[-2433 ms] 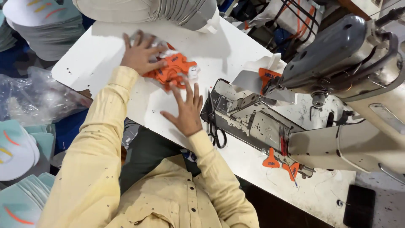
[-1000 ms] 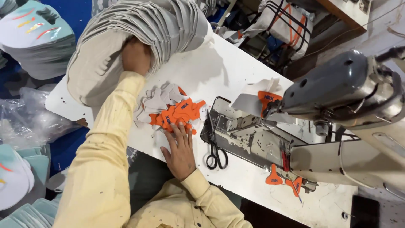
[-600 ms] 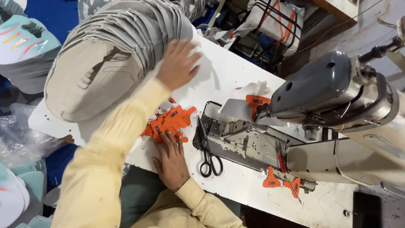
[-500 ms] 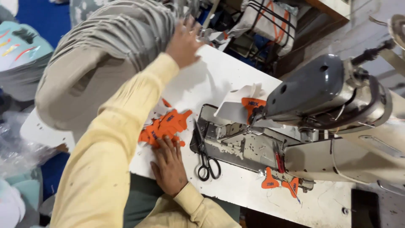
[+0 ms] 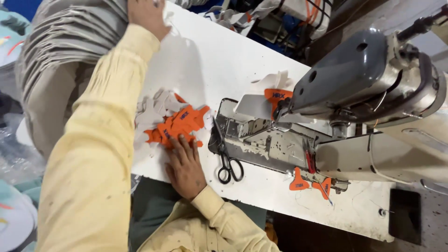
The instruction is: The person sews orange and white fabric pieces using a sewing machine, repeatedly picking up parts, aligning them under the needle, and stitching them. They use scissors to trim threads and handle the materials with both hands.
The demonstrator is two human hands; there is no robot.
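Note:
My left hand (image 5: 145, 15) reaches to the top edge of the view and rests at the end of a long curved stack of grey fabric pieces (image 5: 60, 56). Its fingers are cut off by the frame. My right hand (image 5: 184, 165) lies flat and open near the front edge of the white table (image 5: 219, 60). Its fingertips touch a small pile of orange patches (image 5: 179, 125) mixed with pale grey cut pieces (image 5: 151, 109).
A grey sewing machine (image 5: 354, 79) stands on the right, with an orange patch (image 5: 276, 96) at its needle. Black scissors (image 5: 227, 158) lie beside its metal bed. Two more orange patches (image 5: 298, 181) sit at the front. Pale printed panels (image 5: 14, 219) are stacked at the left.
My left hand has moved up along the grey stack toward the far end of the table. My right hand has stayed flat by the orange patches. The view has shifted.

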